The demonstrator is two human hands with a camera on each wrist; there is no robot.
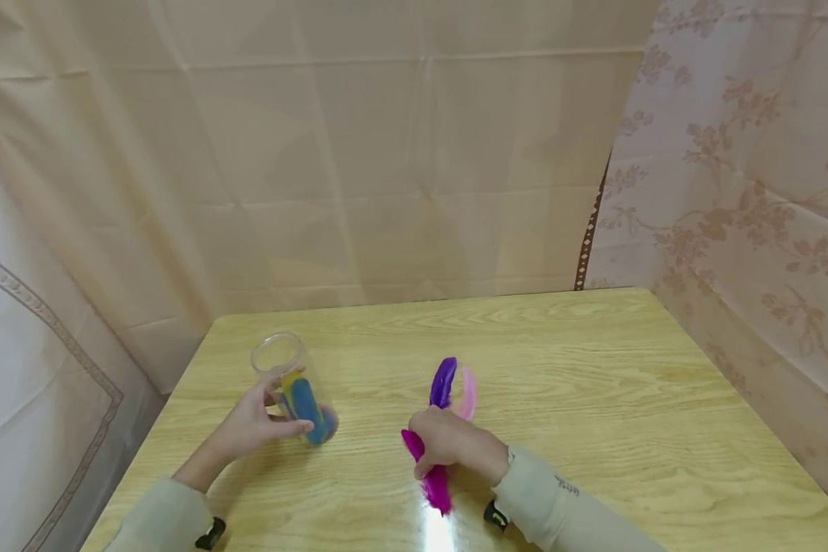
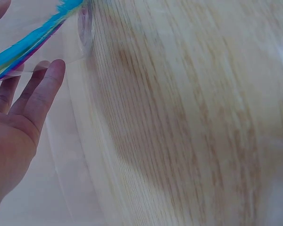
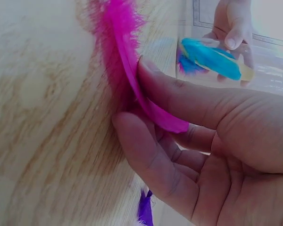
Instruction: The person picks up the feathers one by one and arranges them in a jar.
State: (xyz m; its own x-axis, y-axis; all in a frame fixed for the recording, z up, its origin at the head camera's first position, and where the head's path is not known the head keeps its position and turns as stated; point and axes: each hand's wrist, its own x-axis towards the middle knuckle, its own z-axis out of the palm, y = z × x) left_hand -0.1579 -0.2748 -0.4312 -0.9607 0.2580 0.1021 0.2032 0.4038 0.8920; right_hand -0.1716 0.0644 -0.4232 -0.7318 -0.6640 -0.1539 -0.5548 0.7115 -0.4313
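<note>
My left hand [image 1: 258, 418] grips a clear plastic cylinder [image 1: 319, 383], tilted over the left part of the table, thumb on one side and fingers on the other. Inside it lie feathers, among them a blue feather [image 1: 303, 406] and a yellow one [image 1: 288, 379]. In the right wrist view, a magenta feather [image 3: 125, 52] passes between the thumb and index finger of my right hand [image 3: 193, 136], which pinches it low at the tabletop. Just beyond that hand, a purple feather [image 1: 444, 381] and a pale pink feather [image 1: 468, 392] lie on the table, their lower parts hidden by the hand.
The wood-grain table [image 1: 593, 399] reaches back to a beige curtain [image 1: 400, 176]. Flower-patterned cloth [image 1: 752, 192] hangs at the right, and a pale cloth [image 1: 27, 368] with a patterned band hangs at the left. Light glares on the near table edge.
</note>
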